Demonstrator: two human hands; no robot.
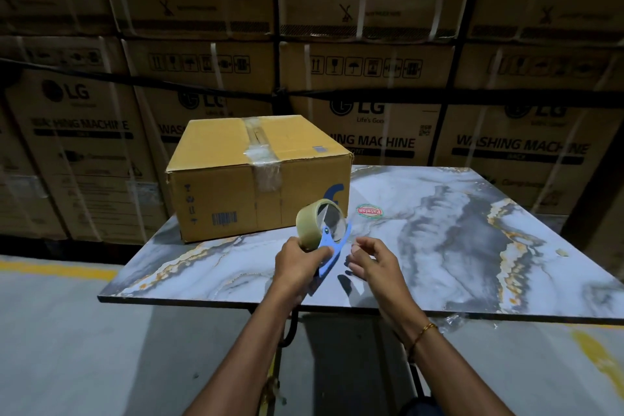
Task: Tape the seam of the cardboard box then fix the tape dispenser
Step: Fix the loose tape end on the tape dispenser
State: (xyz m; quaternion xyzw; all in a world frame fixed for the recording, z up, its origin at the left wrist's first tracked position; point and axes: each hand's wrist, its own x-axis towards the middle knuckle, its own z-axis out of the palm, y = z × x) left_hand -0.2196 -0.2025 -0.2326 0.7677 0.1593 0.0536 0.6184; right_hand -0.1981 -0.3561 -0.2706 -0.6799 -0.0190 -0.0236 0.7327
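Two bare hands work nearest the camera, just above the front part of the grey-and-white marble-patterned bench (456,246). The left hand (299,262) is closed around the blue plastic tape dispenser (329,246), which carries a roll of clear brownish packing tape (319,221) and is tilted up toward the box. The right hand (373,262) is just beside the dispenser with its fingers loosely curled and parted; it grips nothing that can be made out, though a thin tape end between the fingertips could not be ruled out.

A little farther on, a round red-and-green sticker (369,211) lies on the bench. Beyond the dispenser, at the far left corner of the bench, sits the closed brown cardboard box (236,176). Clear tape (261,154) already runs along its top seam and folds down over the front face, wrinkled near the edge.

By the look of it, the seam-taping part is done or nearly so, and attention has turned to the dispenser; what ails it cannot be told. Fixing it appears to be what is left.

Behind everything rises a wall of stacked large washing machine cartons (371,78).
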